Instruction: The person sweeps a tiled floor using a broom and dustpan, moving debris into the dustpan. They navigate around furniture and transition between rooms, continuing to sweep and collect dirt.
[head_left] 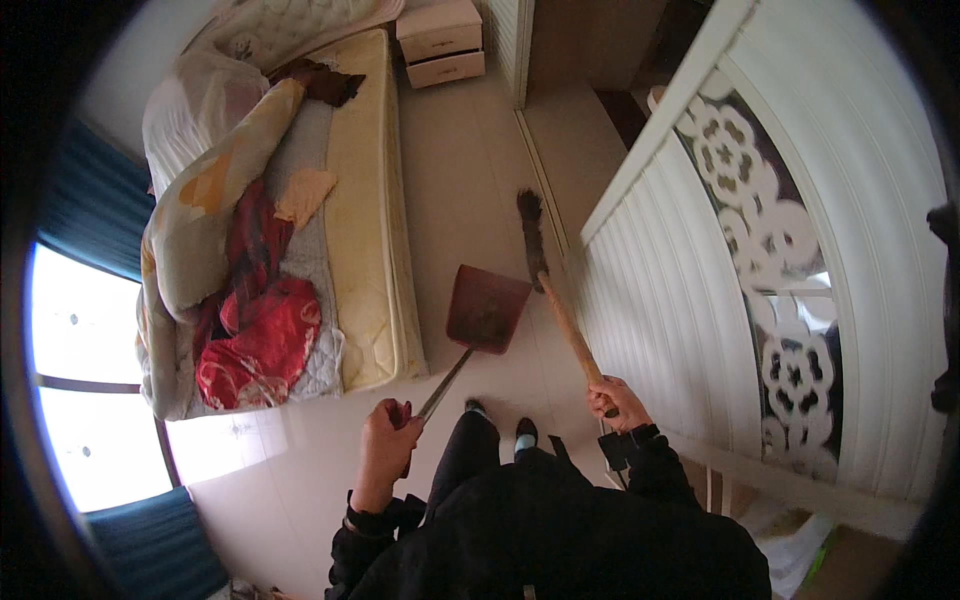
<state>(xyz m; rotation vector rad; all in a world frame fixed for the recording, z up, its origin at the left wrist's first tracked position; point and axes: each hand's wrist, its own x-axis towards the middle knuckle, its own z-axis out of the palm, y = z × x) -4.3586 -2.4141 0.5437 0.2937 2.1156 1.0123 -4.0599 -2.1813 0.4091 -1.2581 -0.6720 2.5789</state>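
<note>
My left hand [388, 445] is closed round the handle of a red dustpan [488, 308]. The pan lies at or just above the tiled floor, in the gap beside the bed, with some dark dust in it. In my right hand [620, 402] is the wooden handle of a broom [568, 330]. Its dark bristle head points away from me, right of and beyond the dustpan, close to the sliding door track. Whether the bristles touch the floor is hard to tell.
Along the left stands a bed with a bare yellowish mattress [370, 200], heaped with a quilt [215, 200] and red cloth [265, 345]. A small nightstand [440, 42] is at the far end, its lower drawer ajar. White patterned door panels [680, 270] rise on the right.
</note>
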